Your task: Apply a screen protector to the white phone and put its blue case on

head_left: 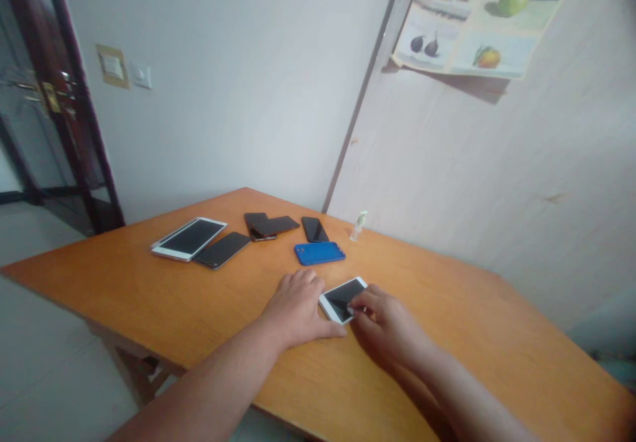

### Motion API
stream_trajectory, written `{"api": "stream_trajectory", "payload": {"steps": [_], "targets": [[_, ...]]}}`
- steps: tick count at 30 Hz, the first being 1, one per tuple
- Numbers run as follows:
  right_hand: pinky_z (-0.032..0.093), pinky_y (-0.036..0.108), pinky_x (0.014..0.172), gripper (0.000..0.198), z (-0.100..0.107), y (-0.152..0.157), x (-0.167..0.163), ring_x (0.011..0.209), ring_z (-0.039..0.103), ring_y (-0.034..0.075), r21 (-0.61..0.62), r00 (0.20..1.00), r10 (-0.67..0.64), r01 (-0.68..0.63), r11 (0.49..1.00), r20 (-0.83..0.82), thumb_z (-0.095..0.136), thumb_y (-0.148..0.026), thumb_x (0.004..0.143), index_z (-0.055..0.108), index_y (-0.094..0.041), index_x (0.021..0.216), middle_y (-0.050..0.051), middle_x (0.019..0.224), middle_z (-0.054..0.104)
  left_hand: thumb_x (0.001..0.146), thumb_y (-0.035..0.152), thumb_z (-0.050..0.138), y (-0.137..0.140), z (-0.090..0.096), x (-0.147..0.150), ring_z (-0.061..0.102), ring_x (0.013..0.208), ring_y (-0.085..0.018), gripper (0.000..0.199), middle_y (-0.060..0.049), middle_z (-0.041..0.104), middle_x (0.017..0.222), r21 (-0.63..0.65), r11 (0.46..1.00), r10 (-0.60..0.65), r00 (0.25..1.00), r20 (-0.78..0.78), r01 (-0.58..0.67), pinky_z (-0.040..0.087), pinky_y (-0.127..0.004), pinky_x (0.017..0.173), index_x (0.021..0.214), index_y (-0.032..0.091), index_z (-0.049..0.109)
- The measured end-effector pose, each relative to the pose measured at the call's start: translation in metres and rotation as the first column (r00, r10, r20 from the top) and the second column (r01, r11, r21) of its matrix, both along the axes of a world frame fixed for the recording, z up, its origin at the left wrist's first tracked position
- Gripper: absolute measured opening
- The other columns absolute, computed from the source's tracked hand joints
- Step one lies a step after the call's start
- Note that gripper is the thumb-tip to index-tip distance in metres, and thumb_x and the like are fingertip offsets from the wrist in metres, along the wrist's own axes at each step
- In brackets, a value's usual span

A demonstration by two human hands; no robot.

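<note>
Tablet (191, 238) and dark phone (223, 250) sit left on the table (149, 296), then the left hand (298, 306) spreads thumb and fingers around the white phone's (339, 300) left end, clamped or not can't tell, phone lying flat, right hand's (386, 317) fingertips together over it.

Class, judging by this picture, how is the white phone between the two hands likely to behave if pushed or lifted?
The white phone would probably stay stiff, since it looks like a straight-edged slab. Lying flat on the table, it would likely slide rather than roll or tip. Its glossy screen may be slippery and fragile.
</note>
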State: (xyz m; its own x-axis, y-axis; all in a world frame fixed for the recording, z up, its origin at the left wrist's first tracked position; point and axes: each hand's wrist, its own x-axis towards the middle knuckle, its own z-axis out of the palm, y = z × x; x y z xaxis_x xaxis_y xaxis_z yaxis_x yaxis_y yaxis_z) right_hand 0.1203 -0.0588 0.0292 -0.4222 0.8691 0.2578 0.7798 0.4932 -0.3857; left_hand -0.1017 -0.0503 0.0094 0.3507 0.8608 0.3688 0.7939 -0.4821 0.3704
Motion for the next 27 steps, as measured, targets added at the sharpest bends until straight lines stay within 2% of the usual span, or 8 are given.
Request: {"api": "stream_trajectory", "payload": {"steps": [2, 4, 9, 15, 19, 23, 25, 27], "targets": [[0.044, 0.025, 0.071, 0.018, -0.001, -0.006, -0.009, 0.083, 0.060, 0.015, -0.036, 0.992, 0.116, -0.118, 0.992, -0.043, 0.054, -0.013, 0.082, 0.068, -0.023, 0.088, 0.002, 0.093, 0.064, 0.059, 0.078, 0.071, 0.000, -0.001, 0.000, 0.053, 0.105, -0.032, 0.063, -0.006, 0.058, 0.100, 0.015, 1.000, 0.003, 1.000, -0.007, -0.002, 0.041, -0.039, 0.082, 0.087, 0.023, 0.059], [0.045, 0.025, 0.072, 0.019, -0.001, -0.003, -0.007, 0.084, 0.061, 0.016, -0.044, 0.991, 0.127, -0.129, 0.991, -0.051, 0.055, -0.013, 0.082, 0.069, -0.023, 0.089, 0.002, 0.094, 0.064, 0.060, 0.077, 0.071, 0.000, -0.001, 0.000, 0.053, 0.105, -0.032, 0.061, -0.006, 0.058, 0.100, 0.023, 1.000, 0.006, 1.000, -0.014, -0.005, 0.041, -0.038, 0.082, 0.087, 0.023, 0.059], [0.043, 0.027, 0.065, 0.019, -0.002, 0.008, 0.011, 0.073, 0.058, 0.016, 0.019, 0.994, -0.105, 0.104, 0.994, 0.038, 0.054, -0.015, 0.083, 0.069, -0.022, 0.091, 0.003, 0.088, 0.062, 0.060, 0.076, 0.071, 0.000, -0.002, 0.000, 0.053, 0.105, -0.032, 0.062, -0.007, 0.057, 0.103, 0.021, 1.000, -0.004, 1.000, -0.030, 0.005, 0.041, -0.039, 0.082, 0.089, 0.023, 0.059], [0.046, 0.025, 0.075, 0.020, 0.002, -0.009, -0.011, 0.086, 0.061, 0.016, -0.041, 0.981, 0.185, -0.187, 0.982, -0.051, 0.054, -0.013, 0.083, 0.070, -0.024, 0.090, 0.002, 0.095, 0.064, 0.061, 0.076, 0.071, 0.000, -0.002, -0.001, 0.053, 0.105, -0.031, 0.061, -0.006, 0.057, 0.100, 0.019, 1.000, 0.000, 1.000, -0.021, 0.000, 0.041, -0.038, 0.082, 0.088, 0.023, 0.059], [0.045, 0.027, 0.070, 0.018, -0.005, 0.011, 0.009, 0.079, 0.060, 0.016, 0.005, 1.000, -0.009, 0.009, 1.000, -0.010, 0.054, -0.016, 0.084, 0.070, -0.022, 0.091, 0.003, 0.091, 0.063, 0.060, 0.076, 0.071, -0.001, 0.000, -0.001, 0.052, 0.107, -0.032, 0.061, -0.007, 0.057, 0.103, -0.001, 1.000, -0.001, 1.000, -0.027, 0.001, 0.041, -0.039, 0.084, 0.089, 0.023, 0.060], [0.045, 0.029, 0.068, 0.020, -0.012, 0.026, 0.025, 0.074, 0.059, 0.017, 0.058, 0.976, -0.217, 0.216, 0.975, 0.004, 0.050, -0.020, 0.088, 0.070, -0.019, 0.086, 0.005, 0.084, 0.060, 0.060, 0.073, 0.073, 0.000, 0.001, -0.002, 0.052, 0.107, -0.032, 0.060, -0.007, 0.058, 0.104, -0.006, 1.000, -0.005, 1.000, -0.025, 0.005, 0.041, -0.039, 0.084, 0.091, 0.023, 0.060], [0.046, 0.029, 0.070, 0.020, -0.010, 0.017, 0.014, 0.076, 0.059, 0.017, 0.059, 0.991, -0.131, 0.132, 0.989, -0.021, 0.050, -0.019, 0.090, 0.070, -0.019, 0.088, 0.005, 0.086, 0.060, 0.061, 0.073, 0.073, 0.000, 0.000, -0.001, 0.052, 0.106, -0.032, 0.060, -0.007, 0.058, 0.103, 0.002, 1.000, -0.008, 1.000, -0.021, 0.008, 0.041, -0.039, 0.084, 0.090, 0.023, 0.060], [0.046, 0.027, 0.075, 0.020, -0.005, 0.003, -0.003, 0.084, 0.060, 0.017, 0.043, 0.997, 0.059, -0.057, 0.997, -0.043, 0.050, -0.016, 0.091, 0.070, -0.021, 0.092, 0.005, 0.090, 0.061, 0.061, 0.073, 0.072, 0.000, -0.001, -0.001, 0.053, 0.105, -0.031, 0.059, -0.006, 0.057, 0.102, 0.010, 1.000, -0.005, 1.000, -0.022, 0.005, 0.041, -0.039, 0.083, 0.089, 0.023, 0.060]]}}
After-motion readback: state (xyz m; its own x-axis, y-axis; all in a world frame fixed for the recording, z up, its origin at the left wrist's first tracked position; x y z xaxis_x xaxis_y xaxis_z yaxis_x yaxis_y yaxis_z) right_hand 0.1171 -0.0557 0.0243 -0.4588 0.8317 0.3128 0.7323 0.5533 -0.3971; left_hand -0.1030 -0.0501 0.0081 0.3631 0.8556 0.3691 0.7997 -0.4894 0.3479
